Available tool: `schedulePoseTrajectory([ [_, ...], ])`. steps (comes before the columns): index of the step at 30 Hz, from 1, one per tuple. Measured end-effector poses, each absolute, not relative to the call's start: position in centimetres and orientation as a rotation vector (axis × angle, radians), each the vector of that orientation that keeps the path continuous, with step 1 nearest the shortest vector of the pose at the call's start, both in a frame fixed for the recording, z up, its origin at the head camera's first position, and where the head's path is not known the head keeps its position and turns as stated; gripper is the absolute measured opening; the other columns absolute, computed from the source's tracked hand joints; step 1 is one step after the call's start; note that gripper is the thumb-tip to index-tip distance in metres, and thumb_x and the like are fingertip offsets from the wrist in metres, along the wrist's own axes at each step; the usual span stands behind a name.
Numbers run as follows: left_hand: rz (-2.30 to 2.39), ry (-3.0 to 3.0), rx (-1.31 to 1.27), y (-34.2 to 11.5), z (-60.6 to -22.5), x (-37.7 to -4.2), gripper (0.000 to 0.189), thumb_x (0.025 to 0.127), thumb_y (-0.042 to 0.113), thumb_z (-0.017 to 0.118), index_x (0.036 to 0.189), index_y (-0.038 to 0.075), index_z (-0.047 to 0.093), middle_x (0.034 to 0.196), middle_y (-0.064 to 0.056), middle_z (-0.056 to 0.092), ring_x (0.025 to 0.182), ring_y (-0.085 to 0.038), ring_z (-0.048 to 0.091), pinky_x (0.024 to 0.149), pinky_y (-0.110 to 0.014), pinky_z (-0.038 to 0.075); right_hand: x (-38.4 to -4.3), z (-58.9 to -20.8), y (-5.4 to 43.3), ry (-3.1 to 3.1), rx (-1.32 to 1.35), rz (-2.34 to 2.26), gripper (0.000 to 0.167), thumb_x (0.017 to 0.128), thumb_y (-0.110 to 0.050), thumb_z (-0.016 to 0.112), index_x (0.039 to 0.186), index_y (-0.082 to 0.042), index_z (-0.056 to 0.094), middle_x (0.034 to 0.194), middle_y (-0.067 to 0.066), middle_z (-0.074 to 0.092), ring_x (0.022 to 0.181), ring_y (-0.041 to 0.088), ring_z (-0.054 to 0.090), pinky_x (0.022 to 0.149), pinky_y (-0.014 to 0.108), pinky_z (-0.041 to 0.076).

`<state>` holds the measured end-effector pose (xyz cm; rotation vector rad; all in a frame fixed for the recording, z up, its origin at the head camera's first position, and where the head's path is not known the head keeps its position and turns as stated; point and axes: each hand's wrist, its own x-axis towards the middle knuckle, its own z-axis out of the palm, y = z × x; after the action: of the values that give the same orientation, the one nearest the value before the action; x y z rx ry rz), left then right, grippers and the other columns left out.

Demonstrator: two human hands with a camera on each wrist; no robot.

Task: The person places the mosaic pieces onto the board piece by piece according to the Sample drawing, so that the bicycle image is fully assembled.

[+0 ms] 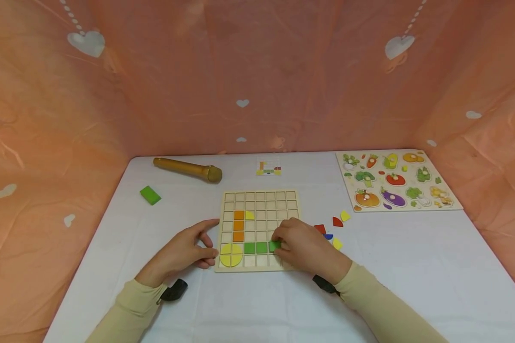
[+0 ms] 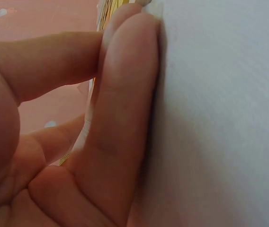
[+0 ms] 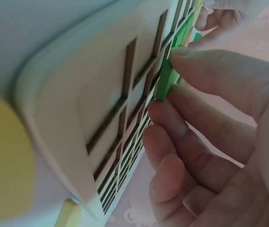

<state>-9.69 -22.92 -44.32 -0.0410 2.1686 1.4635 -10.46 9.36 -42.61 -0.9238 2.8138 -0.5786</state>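
A wooden grid board (image 1: 262, 260) lies on the table. My right hand (image 1: 304, 245) pinches a green square tile (image 3: 166, 78) between thumb and fingers, tilted over a cell in the right wrist view. Left of it, two more green tiles (image 1: 255, 247) fill cells in the same row. Yellow quarter-circles (image 1: 231, 255) form a disc at the lower left. Orange squares (image 1: 238, 225) stand in a column above it, with a yellow quarter-circle (image 1: 249, 215) beside the top one. My left hand (image 1: 184, 247) rests against the board's left edge, fingers loosely bent.
Loose red (image 1: 337, 222), yellow and blue pieces lie right of the board. A small pattern card (image 1: 268, 166) lies behind it. A gold microphone (image 1: 184, 169) and a green block (image 1: 150, 195) are at left. A vegetable puzzle (image 1: 396, 181) lies at the back right.
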Motion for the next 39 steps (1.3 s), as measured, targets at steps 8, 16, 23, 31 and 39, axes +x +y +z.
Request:
schedulePoseTrajectory([
  [8,1.459,2.169,-0.044,-22.8,-44.3,-9.7,0.082,0.095,0.003,0.081,0.166,0.016,0.041,0.112,-0.018,0.056,0.079,-0.021,0.075,0.069,-0.03,0.068,-10.3,-42.8,9.3,2.817,-0.897,-0.554,0.013,0.094,-0.018,0.083,0.106,-0.014,0.082,0.1,-0.006,0.071,0.096,0.011,0.06,0.085,0.031,0.061],
  [16,1.44,2.18,-0.052,-22.9,-44.5,-9.8,0.083,0.094,0.004,0.082,0.165,0.018,0.042,0.112,-0.017,0.057,0.08,-0.021,0.075,0.07,-0.031,0.068,-10.3,-42.8,9.3,2.821,-0.915,-0.547,0.013,0.094,-0.02,0.084,0.106,-0.016,0.082,0.1,-0.007,0.071,0.096,0.011,0.059,0.084,0.029,0.061],
  [23,1.442,2.183,-0.046,-22.9,-44.5,-9.8,0.083,0.094,0.004,0.082,0.165,0.019,0.042,0.112,-0.017,0.056,0.08,-0.021,0.075,0.07,-0.031,0.068,-10.3,-42.7,9.2,2.827,-0.896,-0.535,0.014,0.094,-0.021,0.082,0.108,-0.018,0.083,0.1,-0.008,0.069,0.096,0.009,0.057,0.083,0.027,0.06],
  [31,1.442,2.181,-0.053,-22.9,-44.6,-9.9,0.083,0.094,0.005,0.082,0.166,0.019,0.041,0.112,-0.017,0.056,0.08,-0.021,0.074,0.07,-0.031,0.068,-10.4,-42.8,9.5,2.824,-0.906,-0.566,0.017,0.092,-0.025,0.085,0.106,-0.016,0.083,0.098,-0.007,0.068,0.095,0.011,0.058,0.081,0.028,0.058],
  [39,1.416,2.189,-0.063,-23.1,-44.7,-9.9,0.084,0.094,0.006,0.083,0.166,0.021,0.041,0.114,-0.017,0.057,0.08,-0.021,0.075,0.07,-0.031,0.068,-10.8,-42.0,12.4,2.912,-0.724,-0.621,0.02,0.093,-0.026,0.084,0.106,-0.011,0.082,0.1,-0.004,0.071,0.097,0.014,0.061,0.085,0.033,0.06],
])
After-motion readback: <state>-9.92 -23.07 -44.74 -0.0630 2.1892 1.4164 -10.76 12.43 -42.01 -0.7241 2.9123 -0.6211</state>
